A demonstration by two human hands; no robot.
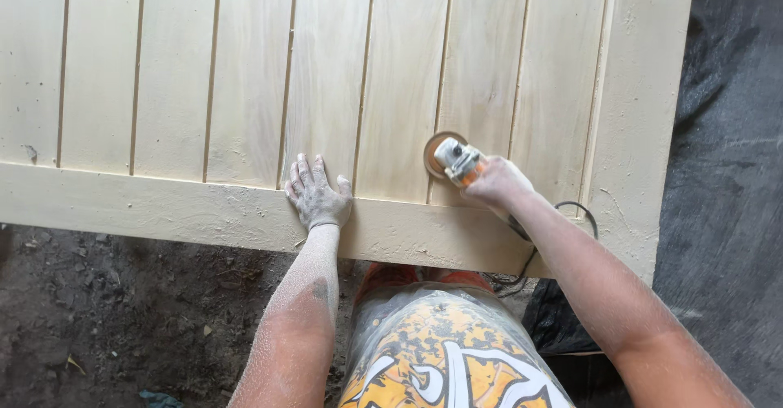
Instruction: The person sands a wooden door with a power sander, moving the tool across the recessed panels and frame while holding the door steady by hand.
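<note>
Left hand (316, 197) is lying flat, fingers spread, bracing on the wooden door panel (245, 90) at its lower rail. Right hand (497, 184) is clamped on the angle grinder (453, 158), its disc touching a slat. Boards look smooth and pale; the rail and right frame still look rough, probably left to sand.

A single head-worn camera looks almost straight down from above the person, close enough that both forearms rise from the bottom edge, a pale wooden panel (245, 90) fills the upper frame, and dirt ground (122, 310) lies below it.
</note>
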